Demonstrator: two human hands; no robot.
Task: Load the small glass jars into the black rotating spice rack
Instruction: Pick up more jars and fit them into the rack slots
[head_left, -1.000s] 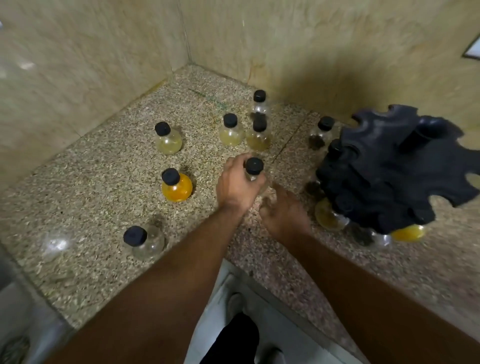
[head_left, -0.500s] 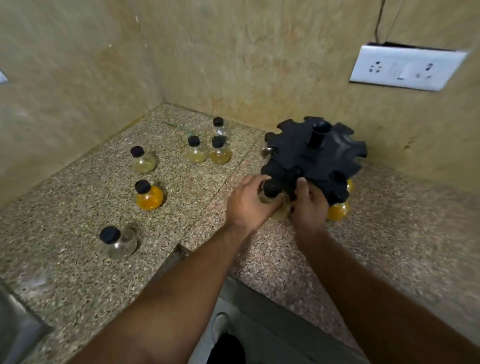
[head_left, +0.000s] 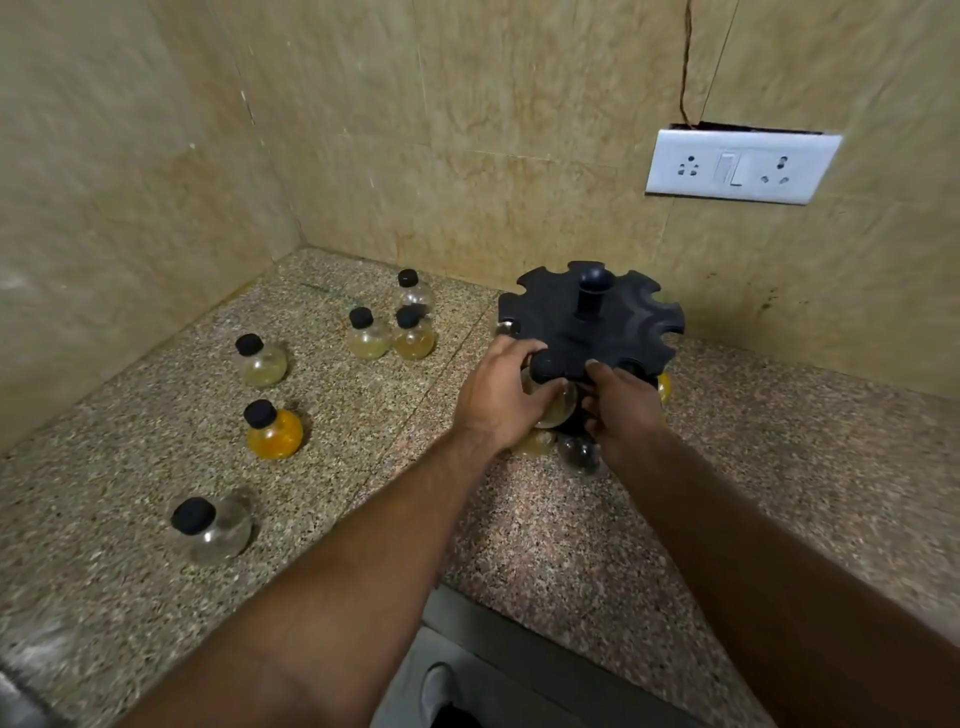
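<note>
Small glass jar (head_left: 558, 408) at the near edge of the black spice rack (head_left: 589, 325), black cap in a rim notch, pinched between left hand (head_left: 501, 397) fingers (head_left: 545, 402) and right hand (head_left: 623, 410) fingers, six jars (head_left: 272, 431) loose on the bench (head_left: 571, 545) leftward.

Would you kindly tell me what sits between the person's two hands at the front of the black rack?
In the head view, a small glass jar with a black cap sits between the left hand and right hand, at the spice rack's front slot.
</note>
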